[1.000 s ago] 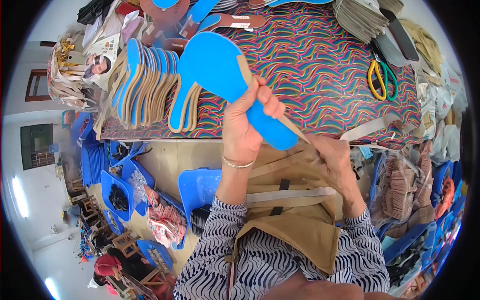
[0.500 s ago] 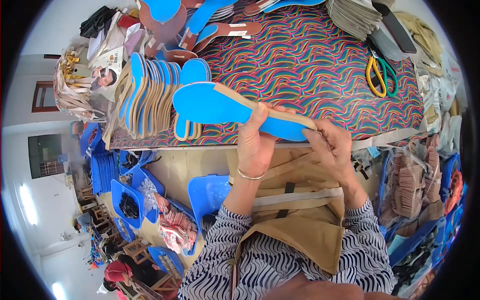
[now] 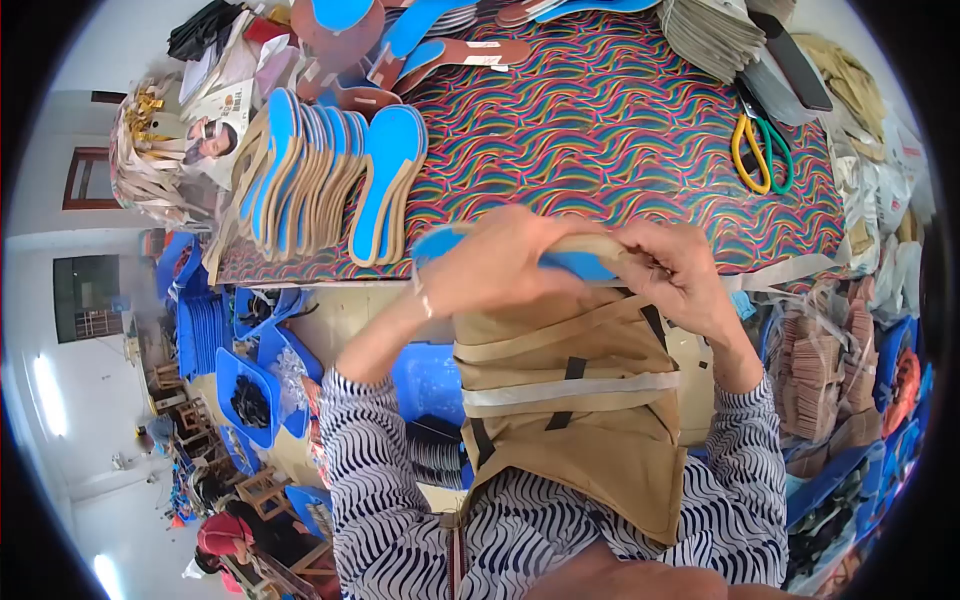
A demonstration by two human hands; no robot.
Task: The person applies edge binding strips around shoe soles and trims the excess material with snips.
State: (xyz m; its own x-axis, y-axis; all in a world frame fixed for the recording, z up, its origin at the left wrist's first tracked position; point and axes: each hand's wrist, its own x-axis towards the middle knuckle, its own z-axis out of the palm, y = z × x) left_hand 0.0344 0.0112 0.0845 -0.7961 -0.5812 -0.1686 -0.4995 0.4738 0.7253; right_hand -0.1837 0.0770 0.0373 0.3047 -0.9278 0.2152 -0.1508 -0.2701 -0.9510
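A blue insole with a tan edge strip [image 3: 580,262] is held between both hands above the table's front edge. My left hand [image 3: 500,262] lies over its middle with the fingers bent, blurred by motion; the blue rounded end shows beyond it. My right hand [image 3: 672,268] pinches the other end, thumb and fingers closed on the strip. To the left stands a row of blue and tan insoles [image 3: 305,185], with a smaller stack of them [image 3: 388,180] beside it.
On the patterned tabletop [image 3: 580,140] lie scissors with yellow and green handles [image 3: 762,155], a grey stack [image 3: 710,40] and brown-and-blue pieces [image 3: 465,55]. Blue bins [image 3: 250,395] stand below left. Bagged pinkish pieces [image 3: 812,370] are at right. Another person [image 3: 225,535] is far lower left.
My left hand has moved left and turned over the insole, covering its middle. The insole has shifted lower and right. My right hand still grips its end, slightly higher.
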